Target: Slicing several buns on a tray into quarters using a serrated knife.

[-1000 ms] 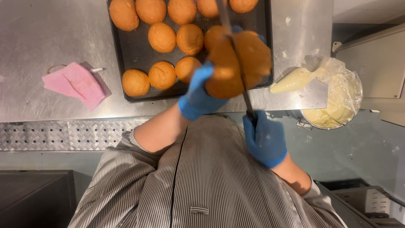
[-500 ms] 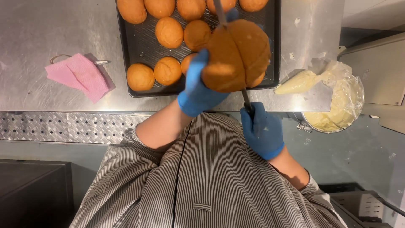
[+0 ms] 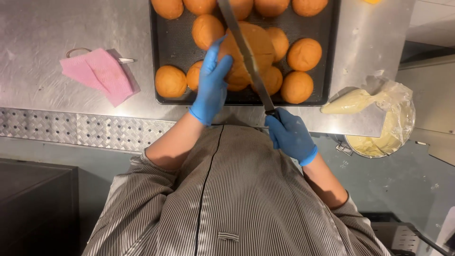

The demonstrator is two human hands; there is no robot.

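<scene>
Bun (image 3: 246, 52) in left hand (image 3: 211, 85)

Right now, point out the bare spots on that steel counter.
Bare steel lies left of the pink cloth, between the cloth and the black tray, and right of the tray above the piping bag. The tray is packed with buns; both hands crowd its front edge.

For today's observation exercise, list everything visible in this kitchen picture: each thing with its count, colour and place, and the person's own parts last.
Baking tray: one, black, on the steel worktop.
Bread rolls: about a dozen in view, golden brown, on the tray.
Held roll: one, golden brown, above the tray.
Long knife: one, steel blade, cutting into the held roll.
Cloth: one, pink, left of the tray.
Piping bag: one, clear with cream filling, right of the tray.
Left hand: blue glove, gripping the held roll.
Right hand: blue glove, around the knife handle.
</scene>
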